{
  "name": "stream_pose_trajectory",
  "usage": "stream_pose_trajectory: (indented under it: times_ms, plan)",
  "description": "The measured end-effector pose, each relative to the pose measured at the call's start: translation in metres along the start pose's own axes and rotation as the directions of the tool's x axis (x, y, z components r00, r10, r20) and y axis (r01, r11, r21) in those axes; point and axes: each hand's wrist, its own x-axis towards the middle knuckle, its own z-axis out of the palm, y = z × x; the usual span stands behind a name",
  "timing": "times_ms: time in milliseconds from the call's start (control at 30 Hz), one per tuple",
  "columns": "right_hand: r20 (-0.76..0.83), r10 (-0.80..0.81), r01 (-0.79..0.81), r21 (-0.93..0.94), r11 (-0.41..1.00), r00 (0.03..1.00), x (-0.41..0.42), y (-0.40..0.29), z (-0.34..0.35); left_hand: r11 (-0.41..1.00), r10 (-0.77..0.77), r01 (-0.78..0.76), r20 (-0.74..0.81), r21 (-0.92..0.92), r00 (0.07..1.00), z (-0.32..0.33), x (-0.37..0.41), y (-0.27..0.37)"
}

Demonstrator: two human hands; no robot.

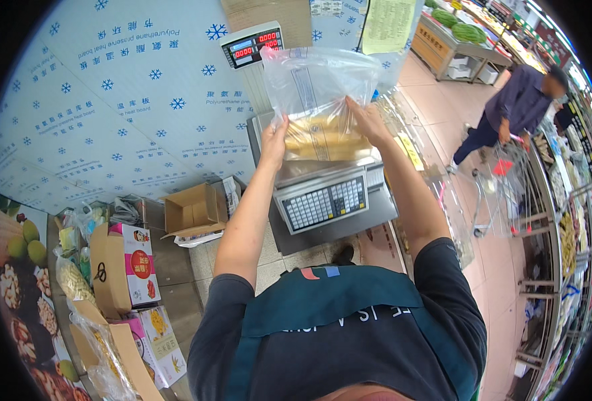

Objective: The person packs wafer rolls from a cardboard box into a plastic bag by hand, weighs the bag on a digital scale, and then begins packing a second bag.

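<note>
A clear plastic bag (321, 85) with long yellow pieces of food (326, 140) in its lower part is spread between my two hands. My left hand (274, 143) grips the bag's left edge, and my right hand (368, 120) grips its right side. The bag is over the metal pan of a digital scale (303, 173); whether its weight rests on the pan cannot be told. Below the pan, the scale's keypad (324, 203) faces me. The scale's red-lit display (252, 46) stands on a post behind the bag.
An open cardboard box (194, 210) lies left of the scale, with printed cartons (138, 265) and bagged goods farther left. A wall panel (125, 110) rises behind. Right of the counter, a person (518, 108) holds a shopping cart (506, 185) in an aisle beside shelves and a watermelon stand (451, 45).
</note>
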Motion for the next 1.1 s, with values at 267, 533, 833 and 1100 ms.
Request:
stream_pose_trajectory:
  times_ms: [267, 533, 833, 1100]
  plan:
    - [0.149, -0.138, 0.123, 0.104, 0.987, 0.979, 0.031, 0.067, -0.03, 0.986, -0.029, 0.013, -0.091, -0.164, 0.995, -0.007, 0.002, -0.044]
    - [0.137, 0.107, -0.154, 0.4, 0.904, 0.985, 0.006, 0.073, 0.0, 0.985, 0.015, -0.021, -0.04, -0.171, 0.999, 0.01, -0.019, -0.059]
    - [0.157, 0.093, -0.152, 0.418, 0.896, 0.983, 0.033, 0.107, 0.0, 0.934, -0.106, 0.119, 0.055, -0.338, 0.993, -0.007, 0.007, -0.069]
    - [0.118, 0.185, -0.218, 0.4, 0.89, 0.976, 0.056, 0.098, -0.003, 0.992, -0.05, 0.052, -0.023, 0.119, 0.998, -0.006, 0.038, -0.025]
